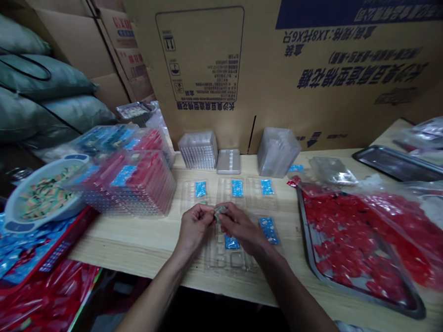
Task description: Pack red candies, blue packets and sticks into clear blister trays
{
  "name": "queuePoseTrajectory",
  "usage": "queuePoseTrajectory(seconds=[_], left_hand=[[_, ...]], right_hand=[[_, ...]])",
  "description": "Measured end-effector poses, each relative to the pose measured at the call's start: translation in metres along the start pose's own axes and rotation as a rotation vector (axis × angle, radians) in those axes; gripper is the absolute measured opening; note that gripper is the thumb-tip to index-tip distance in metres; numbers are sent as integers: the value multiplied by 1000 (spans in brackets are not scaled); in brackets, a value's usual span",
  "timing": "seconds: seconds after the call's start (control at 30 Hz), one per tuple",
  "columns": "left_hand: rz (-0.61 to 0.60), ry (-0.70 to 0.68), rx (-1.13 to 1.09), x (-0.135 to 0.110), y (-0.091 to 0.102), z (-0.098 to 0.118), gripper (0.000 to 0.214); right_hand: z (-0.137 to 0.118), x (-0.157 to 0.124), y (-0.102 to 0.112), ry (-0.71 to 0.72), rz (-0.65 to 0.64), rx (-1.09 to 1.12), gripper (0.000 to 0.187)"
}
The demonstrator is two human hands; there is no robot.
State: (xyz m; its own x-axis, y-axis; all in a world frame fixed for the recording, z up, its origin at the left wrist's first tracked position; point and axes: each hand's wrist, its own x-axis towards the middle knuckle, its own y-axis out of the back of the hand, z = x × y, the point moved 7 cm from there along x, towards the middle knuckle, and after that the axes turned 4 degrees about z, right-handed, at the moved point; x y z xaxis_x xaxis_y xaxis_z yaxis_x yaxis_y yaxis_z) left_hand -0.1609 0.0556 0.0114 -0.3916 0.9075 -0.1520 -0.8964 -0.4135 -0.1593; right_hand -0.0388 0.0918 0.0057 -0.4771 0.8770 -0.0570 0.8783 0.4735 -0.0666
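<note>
My left hand (195, 224) and my right hand (242, 229) meet over the middle of the table, fingers closed around a small green-and-pale striped candy (219, 211). How many pieces they hold is hard to see. Under them lies a clear plastic tray (220, 257) with moulded compartments, holding a blue packet (232, 242) partly covered by my right hand. To the right, another blue packet (268, 230) sits in a second clear tray. Behind my hands, several more clear trays stand in a row, each with a blue packet (237, 188).
At left stand stacks of filled trays (149, 187) and a white basin (13, 207) of striped pieces, above a red crate (49, 256) of blue packets. A metal tray (309, 257) of red-wrapped pieces lies right. Nested clear trays (277, 151) stand against a large carton (213, 46).
</note>
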Motion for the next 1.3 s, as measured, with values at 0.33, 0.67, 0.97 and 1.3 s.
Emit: queuePoseTrajectory(seconds=[0.33, 0.67, 0.97, 1.3], left_hand=[[-5, -65, 78, -5, -1, 9, 31], [-138, 81, 20, -6, 1, 10, 35], [-120, -19, 111, -13, 2, 6, 25], [-247, 50, 305, -5, 56, 22, 28]], right_hand=[[-3, 5, 4, 26, 55, -198, 28], [-10, 5, 4, -10, -86, -230, 13], [-12, -8, -3, 142, 38, -417, 10], [-10, -34, 25, -118, -274, 108, 22]])
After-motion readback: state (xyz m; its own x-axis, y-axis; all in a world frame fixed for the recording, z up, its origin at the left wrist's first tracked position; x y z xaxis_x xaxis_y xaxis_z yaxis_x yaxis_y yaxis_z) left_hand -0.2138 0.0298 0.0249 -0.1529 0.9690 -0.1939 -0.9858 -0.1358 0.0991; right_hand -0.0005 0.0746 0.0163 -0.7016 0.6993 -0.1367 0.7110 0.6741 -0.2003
